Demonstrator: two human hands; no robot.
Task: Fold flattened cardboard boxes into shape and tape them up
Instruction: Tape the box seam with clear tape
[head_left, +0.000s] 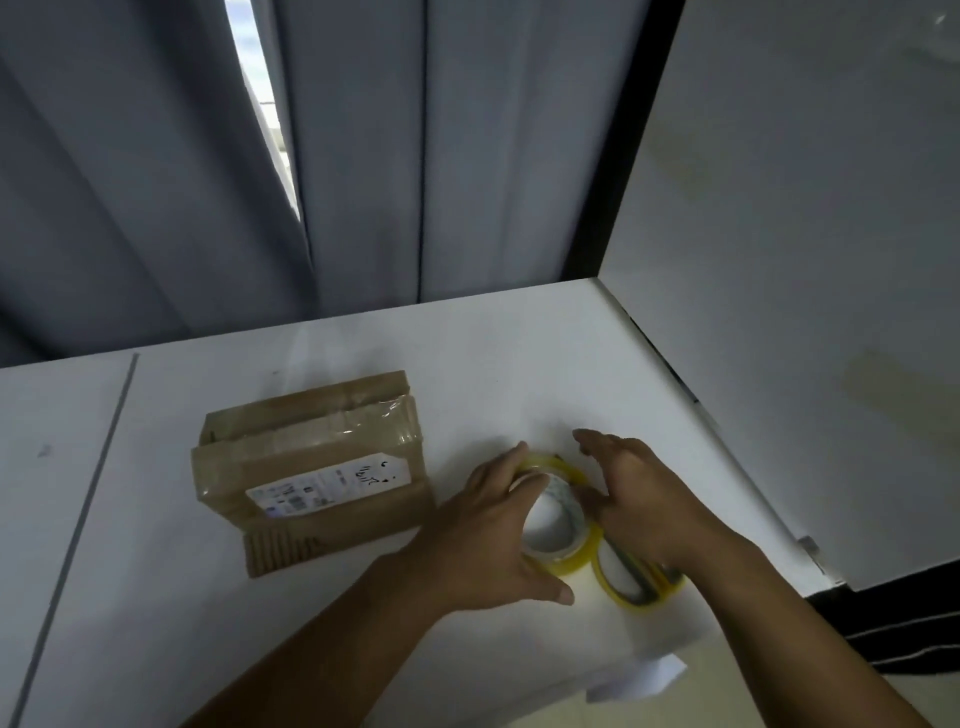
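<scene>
A brown cardboard box (311, 467) with a white shipping label and clear tape on top lies on the white table (156, 597), left of my hands. A roll of clear yellowish tape (558, 525) sits on the table to its right. My left hand (488, 530) grips the roll, fingers over its far rim and thumb at its near side. My right hand (639, 499) rests against the roll's right side with fingers straight. Scissors with yellow handles (634, 584) lie partly hidden under my right wrist.
Grey curtains (363, 156) hang behind the table. A white wall panel (805, 260) stands along the table's right edge. A seam (88, 499) runs down the tabletop at the left. A scrap of white paper (639, 675) sits at the near edge.
</scene>
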